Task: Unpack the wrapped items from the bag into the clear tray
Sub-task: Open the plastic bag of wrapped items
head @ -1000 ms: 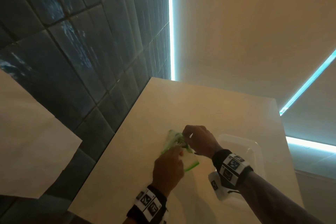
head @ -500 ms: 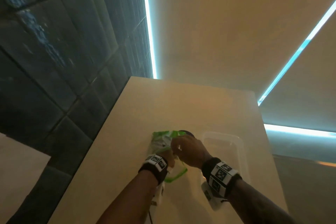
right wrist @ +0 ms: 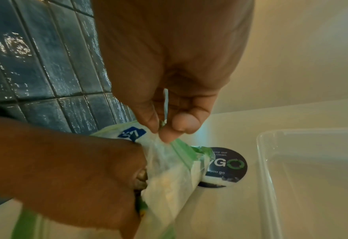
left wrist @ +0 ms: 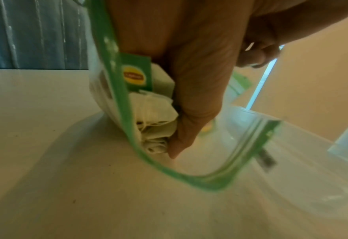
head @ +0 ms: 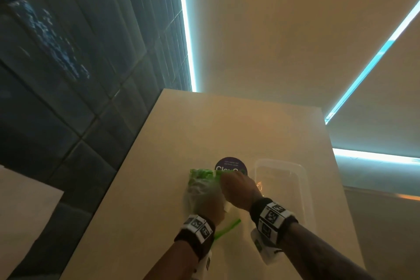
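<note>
A clear zip bag with a green zip strip lies on the pale table, left of the clear tray. My left hand is inside the bag's mouth, and its fingers curl against several white wrapped tea bags with a green tag. My right hand pinches the bag's far edge between thumb and fingers, just above the table. In the head view the right hand sits between bag and tray. The tray looks empty apart from a glint at its left wall.
A round dark sticker lies flat on the table just beyond the bag. Dark blue tiles run along the table's left side. The table's right edge passes close behind the tray.
My left hand has gone from the bag's outside into its mouth. The right hand shifted to the bag's far edge. The head view swung, and the round sticker came into sight.
</note>
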Available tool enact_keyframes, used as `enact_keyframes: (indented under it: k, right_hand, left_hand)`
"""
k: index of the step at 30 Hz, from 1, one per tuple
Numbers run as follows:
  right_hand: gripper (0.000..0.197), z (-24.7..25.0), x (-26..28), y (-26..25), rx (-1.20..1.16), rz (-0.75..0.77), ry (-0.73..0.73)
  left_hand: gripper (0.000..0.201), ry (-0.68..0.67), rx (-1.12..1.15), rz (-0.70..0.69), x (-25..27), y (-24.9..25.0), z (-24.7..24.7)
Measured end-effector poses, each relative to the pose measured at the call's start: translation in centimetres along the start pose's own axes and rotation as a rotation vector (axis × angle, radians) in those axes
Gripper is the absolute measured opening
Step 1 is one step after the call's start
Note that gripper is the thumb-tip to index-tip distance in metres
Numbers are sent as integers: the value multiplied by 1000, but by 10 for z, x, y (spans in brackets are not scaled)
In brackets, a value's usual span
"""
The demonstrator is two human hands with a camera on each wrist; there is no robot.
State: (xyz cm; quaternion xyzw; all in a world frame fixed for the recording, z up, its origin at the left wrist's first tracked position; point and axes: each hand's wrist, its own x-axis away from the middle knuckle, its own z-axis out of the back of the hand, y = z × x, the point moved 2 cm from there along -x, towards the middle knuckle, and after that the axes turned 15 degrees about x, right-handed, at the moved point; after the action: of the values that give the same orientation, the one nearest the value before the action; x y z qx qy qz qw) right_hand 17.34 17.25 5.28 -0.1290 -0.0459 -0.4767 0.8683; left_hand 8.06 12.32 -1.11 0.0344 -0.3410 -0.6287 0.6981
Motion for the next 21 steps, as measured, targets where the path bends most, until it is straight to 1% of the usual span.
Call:
enact_keyframes:
  k: [2, 3, 5, 6, 7, 8, 9, 11, 12, 14, 16, 18, 21]
  right_hand:
    - [13, -7, -1, -1, 17, -29, -25]
    - [13, -9, -1, -3, 26, -40, -34]
    - [14, -11, 0, -5, 27, -50, -23]
    - [14, -10, 0, -6, 22, -50, -10]
    - [13, -7, 1, -7, 12, -48, 13]
    - [13, -3, 1, -9, -1, -45, 43]
    - [12, 1, 0, -10, -13, -43, 81]
    - [10, 10, -2, -12, -49, -37, 149]
    - [9, 13, -3, -11, -60, -32, 167]
    - [6, 14, -6, -10, -53, -40, 158]
    - [7, 9, -7, -7, -67, -74, 122]
    - [9, 1, -7, -4, -96, -93, 109]
    - [7, -7, -8, -1, -129, -110, 126]
  left_hand:
    - [52, 34, -11, 35, 7, -4, -18]
    - [56, 26, -23, 62, 13, -5, -27]
    - [63, 18, -108, 59, 18, -3, -41]
    - [66, 40, -140, 44, 21, -1, -39]
    - [64, 90, -131, 46, 20, 1, -30]
    - [57, 121, -112, 41, 13, 0, -21]
    - [48, 124, -65, 41, 6, -1, -8]
    - [39, 141, 37, 52, -13, -7, 14]
    - [38, 165, 37, 40, -22, -10, 22]
    - [39, 180, 53, 10, -26, -9, 30]
    - [38, 130, 80, 23, -16, -9, 26]
    - [41, 122, 106, 22, -10, -17, 15]
    - [48, 109, 125, 59, -12, -27, 3]
